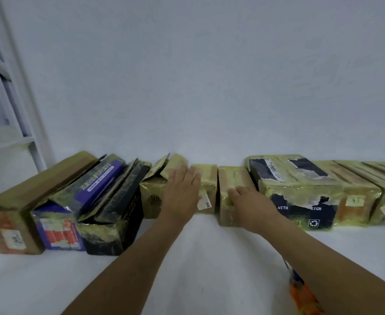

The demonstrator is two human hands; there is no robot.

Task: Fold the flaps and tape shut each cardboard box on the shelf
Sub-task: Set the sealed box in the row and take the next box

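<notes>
A row of cardboard boxes stands along the back of a white shelf (198,258). My left hand (181,192) lies flat, fingers straight, against a small taped box (206,178) beside a small box with raised flaps (157,178). My right hand (250,201) rests with fingers bent over the top front edge of another small taped box (228,178). Left of them, a black box (116,214), a purple box (73,214) and a brown box (16,208) have their flaps up.
A larger black-and-yellow taped box (300,192) and more taped boxes (364,192) fill the right end. An orange and blue object (303,292), partly hidden under my right forearm, lies at the lower right. White wall behind; a white frame (16,98) stands at the left.
</notes>
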